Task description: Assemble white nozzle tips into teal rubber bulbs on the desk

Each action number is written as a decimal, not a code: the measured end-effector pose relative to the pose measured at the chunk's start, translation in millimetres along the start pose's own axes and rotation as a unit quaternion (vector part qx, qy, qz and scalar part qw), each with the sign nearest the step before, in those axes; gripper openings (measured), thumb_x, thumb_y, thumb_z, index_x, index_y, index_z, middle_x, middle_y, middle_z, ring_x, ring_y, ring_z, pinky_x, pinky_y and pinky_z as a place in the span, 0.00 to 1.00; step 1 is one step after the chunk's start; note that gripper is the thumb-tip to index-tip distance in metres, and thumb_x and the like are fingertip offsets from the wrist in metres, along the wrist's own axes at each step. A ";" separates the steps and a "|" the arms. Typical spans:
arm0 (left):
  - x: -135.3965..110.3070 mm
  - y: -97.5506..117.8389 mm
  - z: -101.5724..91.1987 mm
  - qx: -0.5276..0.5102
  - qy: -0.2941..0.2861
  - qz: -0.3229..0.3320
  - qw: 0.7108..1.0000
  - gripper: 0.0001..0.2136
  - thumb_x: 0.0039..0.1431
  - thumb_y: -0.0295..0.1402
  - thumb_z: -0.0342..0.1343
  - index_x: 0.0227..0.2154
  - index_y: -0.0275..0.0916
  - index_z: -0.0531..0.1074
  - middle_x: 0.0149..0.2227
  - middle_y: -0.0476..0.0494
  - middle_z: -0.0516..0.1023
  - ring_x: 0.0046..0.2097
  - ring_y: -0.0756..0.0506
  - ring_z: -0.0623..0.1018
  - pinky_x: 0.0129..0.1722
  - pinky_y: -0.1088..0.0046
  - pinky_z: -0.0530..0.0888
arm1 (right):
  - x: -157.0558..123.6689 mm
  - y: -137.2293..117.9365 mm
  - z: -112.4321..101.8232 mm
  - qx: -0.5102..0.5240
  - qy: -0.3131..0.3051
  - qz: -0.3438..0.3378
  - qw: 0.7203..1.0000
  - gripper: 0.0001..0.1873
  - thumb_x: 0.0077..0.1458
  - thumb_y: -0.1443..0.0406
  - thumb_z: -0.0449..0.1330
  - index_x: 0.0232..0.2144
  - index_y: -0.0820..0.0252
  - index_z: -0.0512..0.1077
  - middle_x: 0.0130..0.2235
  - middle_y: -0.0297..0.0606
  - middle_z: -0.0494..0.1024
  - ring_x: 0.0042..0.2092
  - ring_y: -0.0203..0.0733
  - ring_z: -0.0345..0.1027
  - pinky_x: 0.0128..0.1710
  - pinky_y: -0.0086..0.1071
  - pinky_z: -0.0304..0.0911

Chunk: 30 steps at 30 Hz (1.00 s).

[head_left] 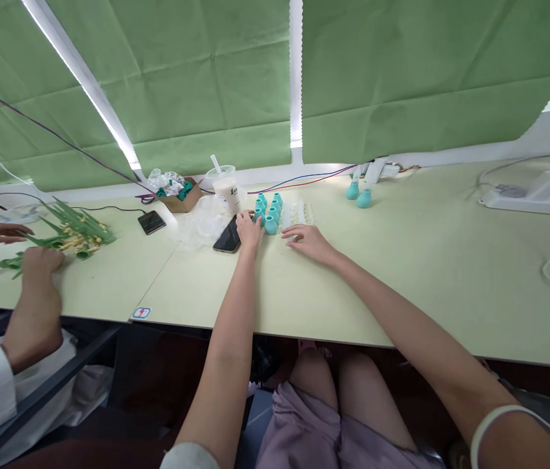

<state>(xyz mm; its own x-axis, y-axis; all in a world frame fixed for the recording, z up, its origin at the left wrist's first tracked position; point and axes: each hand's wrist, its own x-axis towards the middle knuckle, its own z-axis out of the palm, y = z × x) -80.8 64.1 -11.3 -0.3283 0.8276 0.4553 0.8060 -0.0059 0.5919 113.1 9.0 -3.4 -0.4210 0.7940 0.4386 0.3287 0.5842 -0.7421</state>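
My left hand reaches far across the pale green table and touches a cluster of teal bulb-shaped pieces; its fingers curl round one, though the grip is too small to judge. My right hand lies flat with fingers spread, just in front of a row of small white parts. A black phone lies beside my left hand.
A lidded drink cup with a straw, crumpled clear plastic, a cardboard box and a second phone lie at the left. Two more teal pieces and a white power strip lie at the right. A co-worker's hands handle green stems.
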 end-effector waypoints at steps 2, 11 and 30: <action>-0.1 0.1 -0.1 0.005 -0.007 -0.003 1.000 0.10 0.56 0.33 0.54 0.41 0.38 0.66 0.44 0.39 0.68 0.49 0.43 0.69 0.49 0.67 0.66 | -0.4 2.4 0.8 -0.001 0.000 -0.003 1.000 0.12 0.46 0.73 0.58 0.33 0.58 0.78 0.45 0.39 0.76 0.40 0.38 0.72 0.40 0.33 0.69; -1.9 2.1 -0.6 0.022 -0.007 0.000 1.000 0.10 0.57 0.33 0.52 0.42 0.39 0.65 0.45 0.40 0.69 0.49 0.43 0.69 0.48 0.67 0.66 | 0.6 9.1 0.2 0.043 -0.026 -0.015 0.999 0.13 0.42 0.71 0.62 0.35 0.59 0.76 0.41 0.39 0.74 0.38 0.36 0.70 0.39 0.32 0.69; -0.6 -1.1 0.2 0.002 -0.012 0.004 1.000 0.10 0.57 0.33 0.53 0.41 0.39 0.66 0.44 0.40 0.70 0.49 0.43 0.69 0.48 0.66 0.65 | 0.2 -3.4 -9.4 0.107 -0.069 0.035 0.991 0.08 0.43 0.60 0.65 0.27 0.58 0.78 0.36 0.38 0.77 0.39 0.39 0.71 0.43 0.34 0.66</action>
<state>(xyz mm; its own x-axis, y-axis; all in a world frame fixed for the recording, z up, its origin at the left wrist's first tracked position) -81.3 63.7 -12.4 -0.3099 0.8410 0.4434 0.8101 -0.0105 0.5861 119.8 8.8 4.0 -0.5206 0.7921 0.3188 0.1801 0.4668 -0.8658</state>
